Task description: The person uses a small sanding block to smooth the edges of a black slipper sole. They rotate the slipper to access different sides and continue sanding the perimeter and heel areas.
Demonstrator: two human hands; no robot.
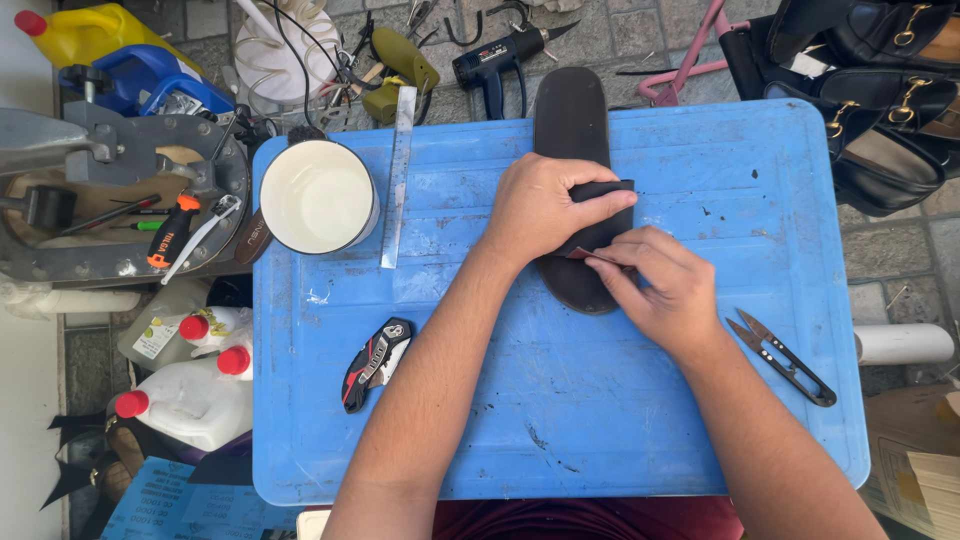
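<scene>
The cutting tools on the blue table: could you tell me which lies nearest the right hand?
The black thread snips, just right of the right hand. The folding utility knife lies apart, left of the forearms.

Black sandal [572, 120] lies lengthwise on the blue table [700, 420], strap folded.

Both forearms are bare to the elbow with no sleeves, watch or rings showing on the left hand [540, 210] or right hand [665, 290], and dark maroon cloth [590, 520] covers the lap.
</scene>
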